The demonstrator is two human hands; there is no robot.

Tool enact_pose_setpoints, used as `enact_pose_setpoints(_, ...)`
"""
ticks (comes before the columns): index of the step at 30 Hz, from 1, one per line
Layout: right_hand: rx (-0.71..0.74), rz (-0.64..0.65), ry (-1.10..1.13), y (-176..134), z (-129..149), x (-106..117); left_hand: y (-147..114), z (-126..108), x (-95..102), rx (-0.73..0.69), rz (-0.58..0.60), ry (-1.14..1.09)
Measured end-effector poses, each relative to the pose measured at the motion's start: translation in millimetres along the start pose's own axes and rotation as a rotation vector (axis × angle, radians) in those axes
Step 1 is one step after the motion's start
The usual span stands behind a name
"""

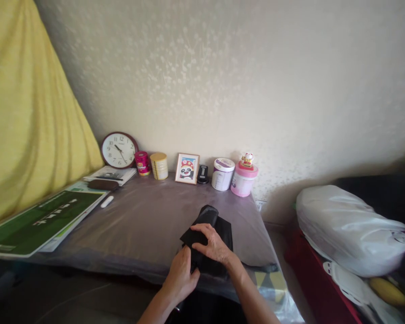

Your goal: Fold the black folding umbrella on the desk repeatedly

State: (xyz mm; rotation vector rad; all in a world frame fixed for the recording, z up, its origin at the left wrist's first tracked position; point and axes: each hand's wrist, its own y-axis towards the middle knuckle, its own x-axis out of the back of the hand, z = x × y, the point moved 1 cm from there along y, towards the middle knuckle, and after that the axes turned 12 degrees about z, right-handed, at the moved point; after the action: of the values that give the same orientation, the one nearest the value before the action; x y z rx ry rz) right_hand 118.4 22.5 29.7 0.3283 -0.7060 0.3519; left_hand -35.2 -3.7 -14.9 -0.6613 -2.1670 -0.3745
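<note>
A black, folded piece of thin fabric or sheeting lies at the table's near edge, with a rounded roll at its far end and pointed corners at the sides. My left hand is closed on its lower left edge, the thumb pointing inward. Over the top reaches my right hand, its fingers bent against the black fabric and its thumb near the left corner. Part of the fabric is hidden under both hands, and its exact kind is unclear.
Along the wall stand a clock, a pink can, a yellow can, a panda picture frame and two tubs, one with a cat figurine. Green-covered papers lie left. Right of the table sits a white plastic bag.
</note>
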Motion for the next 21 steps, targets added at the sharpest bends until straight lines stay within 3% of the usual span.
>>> enact_pose_setpoints(3, -0.026, 0.003, -0.02, 0, 2, -1, -9, 5, 0.3, -0.035, -0.057, 0.02)
enact_pose_setpoints(8, -0.021, 0.004, -0.057, 1, -3, -4, -19, -5, 6.2, -0.052, -0.272, 0.151)
enact_pose_setpoints(13, 0.055, -0.011, -0.132, 3, -6, -4, -4, -18, -2.2, -0.102, -0.17, 0.241)
enact_pose_setpoints(21, 0.054, -0.021, -0.228, 11, -11, -3, 3, -4, -21.9, -0.025, -0.038, 0.239)
